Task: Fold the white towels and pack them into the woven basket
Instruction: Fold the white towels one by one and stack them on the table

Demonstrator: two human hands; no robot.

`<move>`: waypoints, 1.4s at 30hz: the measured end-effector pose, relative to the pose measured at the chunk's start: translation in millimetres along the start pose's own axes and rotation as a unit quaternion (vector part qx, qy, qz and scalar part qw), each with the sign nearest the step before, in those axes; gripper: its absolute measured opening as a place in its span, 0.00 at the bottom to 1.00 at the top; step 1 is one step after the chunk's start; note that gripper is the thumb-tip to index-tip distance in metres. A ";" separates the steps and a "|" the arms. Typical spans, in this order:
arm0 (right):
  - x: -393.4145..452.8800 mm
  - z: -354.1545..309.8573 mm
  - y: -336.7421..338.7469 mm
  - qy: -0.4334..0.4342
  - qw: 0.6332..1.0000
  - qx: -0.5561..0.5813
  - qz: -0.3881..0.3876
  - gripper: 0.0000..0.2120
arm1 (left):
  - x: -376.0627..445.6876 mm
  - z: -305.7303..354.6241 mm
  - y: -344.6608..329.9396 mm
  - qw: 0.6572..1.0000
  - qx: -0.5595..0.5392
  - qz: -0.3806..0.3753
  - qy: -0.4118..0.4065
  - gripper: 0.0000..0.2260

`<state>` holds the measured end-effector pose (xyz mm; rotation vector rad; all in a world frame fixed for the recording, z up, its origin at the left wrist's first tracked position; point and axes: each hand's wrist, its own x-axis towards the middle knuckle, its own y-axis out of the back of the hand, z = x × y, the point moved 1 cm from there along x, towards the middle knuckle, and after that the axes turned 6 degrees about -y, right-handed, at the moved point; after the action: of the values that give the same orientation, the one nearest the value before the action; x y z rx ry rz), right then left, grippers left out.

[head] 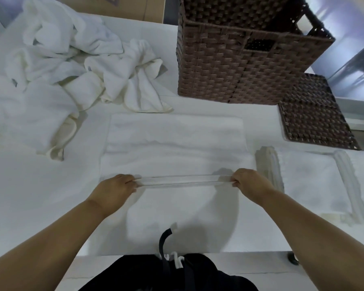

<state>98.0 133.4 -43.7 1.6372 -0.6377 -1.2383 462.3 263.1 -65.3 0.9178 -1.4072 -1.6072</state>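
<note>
A white towel [174, 141] lies spread flat on the white table in front of me. My left hand [116, 185] pinches its near left corner and my right hand [248, 181] pinches its near right corner, with the near hem stretched taut and lifted slightly between them. The brown woven basket [240, 66] stands upright at the back right, its inside dark and mostly hidden. A heap of crumpled white towels [72, 59] lies at the back left.
The basket's flat woven lid [315, 114] lies to the right of the basket. A folded white towel [311, 181] rests at my right. A cardboard box [122, 7] stands behind the heap. The table's front edge [261, 255] runs near my body.
</note>
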 end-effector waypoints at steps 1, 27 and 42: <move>-0.7 1.7 3.2 -0.001 1.000 0.004 0.001 0.11 | 1.0 -0.7 6.8 1.000 -0.010 -0.012 0.013 0.12; -126.5 -23.9 208.0 0.035 0.999 0.035 -0.006 0.11 | -4.4 6.3 250.4 0.971 -0.091 -0.159 0.154 0.05; -127.1 -3.3 197.1 0.027 0.957 0.109 0.268 0.05 | -15.3 20.4 249.6 0.973 -0.023 0.200 0.110 0.10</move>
<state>82.7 159.4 188.9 1.5224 -1.1277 -0.7448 475.6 268.6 185.2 0.7056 -1.2945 -1.1940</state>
